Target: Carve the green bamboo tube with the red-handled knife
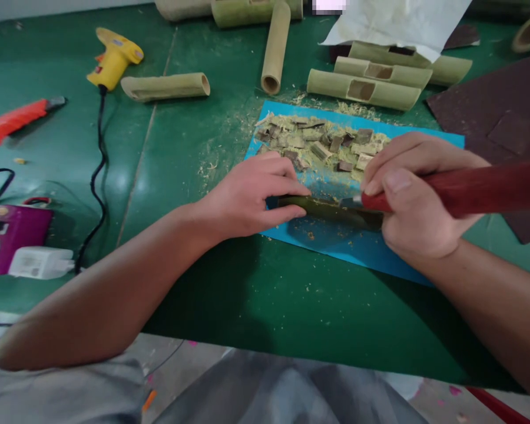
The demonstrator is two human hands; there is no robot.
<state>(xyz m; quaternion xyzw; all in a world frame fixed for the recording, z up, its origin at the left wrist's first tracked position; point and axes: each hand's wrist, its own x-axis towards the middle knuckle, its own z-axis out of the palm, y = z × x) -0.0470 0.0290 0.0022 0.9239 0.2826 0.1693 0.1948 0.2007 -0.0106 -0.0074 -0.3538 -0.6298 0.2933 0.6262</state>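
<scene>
My left hand [269,191] grips the left end of a dark green bamboo tube [322,207] between thumb and fingers. The tube lies across a blue sheet [300,241]. In my right hand [417,194] is a carving knife [472,188] with a thick red handle, and its short blade touches the tube's upper side. My right fist hides the tube's right end. Behind the tube, bamboo chips and shavings [320,144] are heaped on the sheet.
A yellow glue gun [115,56], a red utility knife [20,121] and a purple power box [20,235] lie left. Bamboo tubes [364,91], some with cut windows, lie behind the sheet, near white paper [388,23]. Brown boards [499,126] are on the right of the green table [229,294].
</scene>
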